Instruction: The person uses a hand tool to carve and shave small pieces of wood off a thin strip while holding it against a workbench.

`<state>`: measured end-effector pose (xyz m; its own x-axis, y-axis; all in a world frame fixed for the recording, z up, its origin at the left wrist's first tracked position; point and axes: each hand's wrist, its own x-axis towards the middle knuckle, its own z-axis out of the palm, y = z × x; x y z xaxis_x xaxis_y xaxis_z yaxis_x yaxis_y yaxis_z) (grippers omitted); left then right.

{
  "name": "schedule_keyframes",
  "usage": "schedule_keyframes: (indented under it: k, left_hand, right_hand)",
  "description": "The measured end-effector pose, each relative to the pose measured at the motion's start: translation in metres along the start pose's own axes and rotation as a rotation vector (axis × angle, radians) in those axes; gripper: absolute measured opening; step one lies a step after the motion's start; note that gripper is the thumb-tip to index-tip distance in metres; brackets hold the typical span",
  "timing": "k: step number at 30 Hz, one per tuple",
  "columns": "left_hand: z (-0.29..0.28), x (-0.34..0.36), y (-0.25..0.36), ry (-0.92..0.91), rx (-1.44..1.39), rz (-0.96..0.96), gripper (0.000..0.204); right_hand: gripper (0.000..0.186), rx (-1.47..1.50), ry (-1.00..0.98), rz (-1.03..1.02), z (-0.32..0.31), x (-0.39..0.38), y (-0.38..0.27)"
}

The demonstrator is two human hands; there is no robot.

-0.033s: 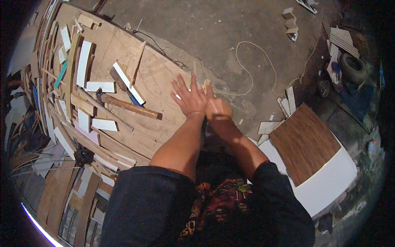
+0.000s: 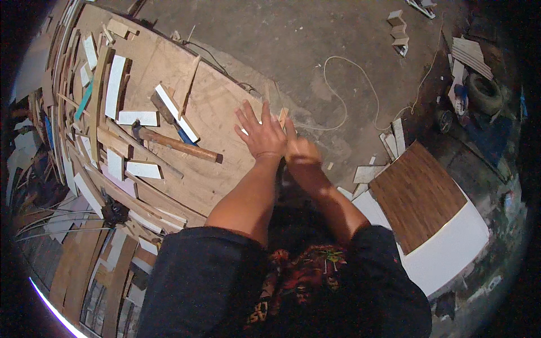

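My left hand [image 2: 264, 138] lies with fingers spread near the right edge of the large plywood board [image 2: 220, 112]. Under its fingers shows a bit of a white piece [image 2: 244, 130], mostly hidden. Close beside its wrist, my right hand [image 2: 302, 149] is closed, slightly blurred, with the index finger stretched forward. What the right hand grips is hidden by its own fingers. A short light wooden piece [image 2: 283, 115] sticks out just beyond the two hands. A hammer [image 2: 177, 145] with a wooden handle lies on the board, left of my left hand.
White-faced strips [image 2: 115, 84] and wood offcuts crowd the board's left side. A blue-handled tool [image 2: 183, 134] lies beside the hammer. At right are a brown wood-grain panel [image 2: 420, 197] on a white sheet [image 2: 451, 253], and a tyre [image 2: 484, 94]. A thin cord [image 2: 360, 73] loops over the floor.
My right hand has shifted slightly to the right, and my left hand has moved very slightly the same way. The things on the board lie as before.
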<state>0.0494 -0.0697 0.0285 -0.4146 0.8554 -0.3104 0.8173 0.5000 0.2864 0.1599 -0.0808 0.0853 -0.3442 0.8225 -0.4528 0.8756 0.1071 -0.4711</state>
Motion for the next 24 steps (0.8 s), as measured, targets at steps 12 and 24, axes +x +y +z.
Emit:
schedule_keyframes:
  k: [12, 24]
  left_hand:
    - [-0.003, 0.0, -0.002, 0.04, -0.019, 0.009, 0.05]
    - [-0.001, -0.003, 0.001, 0.034, 0.03, 0.001, 0.05]
  right_hand:
    - [0.076, -0.131, -0.257, 0.246, -0.007, -0.013, -0.013]
    - [0.075, -0.006, -0.34, 0.322, -0.001, -0.021, -0.002]
